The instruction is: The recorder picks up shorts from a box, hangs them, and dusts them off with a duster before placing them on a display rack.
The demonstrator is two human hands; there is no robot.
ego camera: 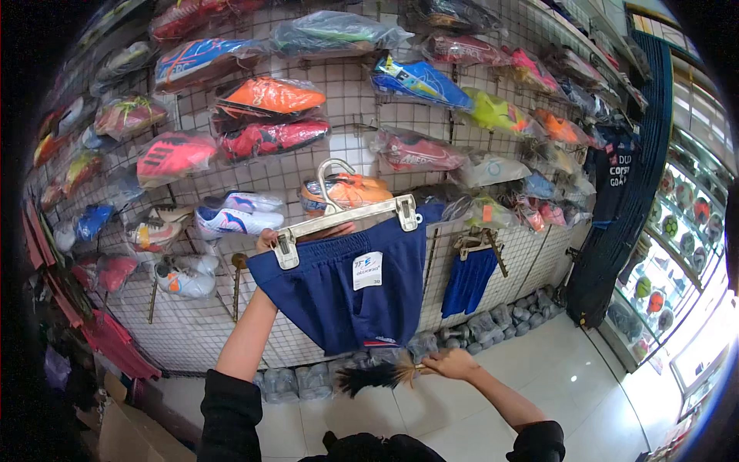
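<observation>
Navy blue shorts [340, 294] with a white tag bearing writing hang from a clip hanger [346, 222], its two clips on the waistband. Behind the hanger's left part, my left hand [271, 238] holds it up, with the fingers partly hidden by the bar and the shorts. Lower right, my right hand [453, 365] is closed on the handle of a feather duster [378, 375]. The duster's dark bristles point left, just below the hem of the shorts; whether they touch the cloth cannot be told.
A wire grid wall [346, 104] carries many shoes in clear plastic. Blue shorts [470, 280] hang from it at the right. Plastic-wrapped dumbbells [312, 381] line the floor along the wall. A cardboard box [135, 430] stands lower left; glass shelves [664, 277] with balls are far right.
</observation>
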